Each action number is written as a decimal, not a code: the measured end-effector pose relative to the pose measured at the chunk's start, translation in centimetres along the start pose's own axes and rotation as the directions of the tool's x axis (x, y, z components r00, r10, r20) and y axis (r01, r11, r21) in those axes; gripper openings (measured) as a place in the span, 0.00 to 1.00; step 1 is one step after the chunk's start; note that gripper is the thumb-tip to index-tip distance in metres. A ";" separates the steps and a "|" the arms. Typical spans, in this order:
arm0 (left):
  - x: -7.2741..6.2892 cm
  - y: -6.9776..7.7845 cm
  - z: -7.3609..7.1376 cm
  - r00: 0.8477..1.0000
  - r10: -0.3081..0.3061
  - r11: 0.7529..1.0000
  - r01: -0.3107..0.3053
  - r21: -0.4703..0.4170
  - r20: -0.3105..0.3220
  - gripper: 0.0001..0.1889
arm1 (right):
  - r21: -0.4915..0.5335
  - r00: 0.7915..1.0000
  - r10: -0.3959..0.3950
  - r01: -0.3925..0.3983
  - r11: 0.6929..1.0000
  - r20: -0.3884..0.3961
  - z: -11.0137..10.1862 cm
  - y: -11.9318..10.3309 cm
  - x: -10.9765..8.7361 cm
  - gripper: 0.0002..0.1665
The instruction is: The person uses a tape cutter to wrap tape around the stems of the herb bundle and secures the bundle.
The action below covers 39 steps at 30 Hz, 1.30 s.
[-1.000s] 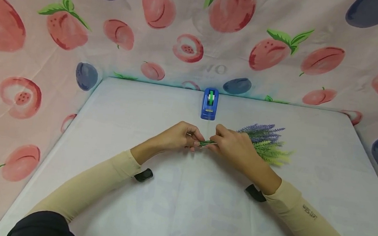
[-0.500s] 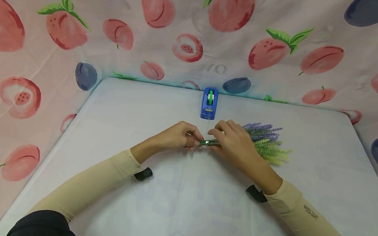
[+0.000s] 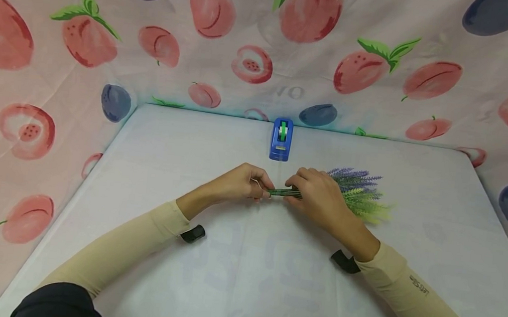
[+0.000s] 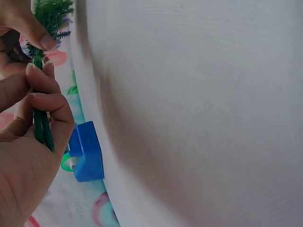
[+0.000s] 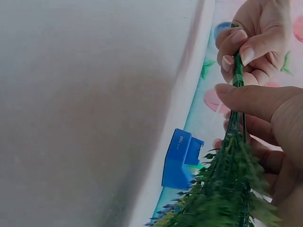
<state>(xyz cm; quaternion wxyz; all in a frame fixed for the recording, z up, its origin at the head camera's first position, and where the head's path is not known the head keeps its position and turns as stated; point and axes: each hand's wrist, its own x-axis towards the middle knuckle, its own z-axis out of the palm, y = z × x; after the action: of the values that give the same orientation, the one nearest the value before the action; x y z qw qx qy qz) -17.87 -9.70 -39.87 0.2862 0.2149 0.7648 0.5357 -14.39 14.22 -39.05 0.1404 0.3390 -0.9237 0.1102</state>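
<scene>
A bunch of artificial lavender stems [image 3: 286, 192] lies across between the two hands, its purple and yellow-green flower heads [image 3: 361, 198] pointing right. My left hand [image 3: 245, 182] pinches the cut ends of the green stems, thumb against fingers. Farther up the stems, my right hand [image 3: 320, 197] holds the bunch with its thumb on one side and fingers on the other, just below the heads. A shiny band of clear tape [image 5: 238, 78] shows on the stems between the hands. Beyond them stands a blue tape dispenser [image 3: 281, 140], with a faint clear strip running toward the stems.
The white tabletop [image 3: 243, 278] ends at the back against a fruit-printed curtain [image 3: 157, 19]. In the right wrist view, the dispenser [image 5: 177, 161] sits beyond the flower heads, close to the table edge.
My right hand has slid a little right along the stems, away from the left hand, baring more stem between them. The left hand keeps its place and pinch.
</scene>
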 end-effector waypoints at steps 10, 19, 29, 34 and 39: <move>0.3 -0.4 -0.1 0.999 0.037 0.999 -0.037 0.019 0.015 0.08 | 0.048 1.000 0.001 -0.002 0.999 0.011 -0.1 0.1 0.1 0.11; 0.4 -0.2 -0.2 0.998 0.062 0.996 -0.063 0.067 0.009 0.09 | -0.007 0.999 -0.041 0.041 0.999 -0.019 -0.1 0.0 0.4 0.09; 0.5 -0.2 -0.4 0.998 0.063 0.994 -0.064 0.087 0.015 0.09 | -0.125 0.999 -0.035 0.040 0.991 0.036 0.2 -0.1 0.8 0.14; 0.5 -0.1 -0.4 0.999 0.042 0.995 -0.042 0.092 0.002 0.09 | -0.142 0.998 -0.064 0.064 0.988 0.005 0.6 0.1 0.8 0.12; 0.5 0.0 -0.6 0.999 0.031 0.996 -0.030 0.089 -0.011 0.09 | -0.139 0.996 -0.083 0.078 0.987 -0.027 0.7 0.2 0.9 0.10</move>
<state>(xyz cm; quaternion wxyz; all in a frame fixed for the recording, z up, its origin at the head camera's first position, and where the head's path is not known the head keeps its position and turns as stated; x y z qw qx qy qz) -18.67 -9.82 -39.78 0.2634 0.2359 0.7862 0.5068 -15.29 13.66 -39.45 0.1828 0.3637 -0.9123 0.0456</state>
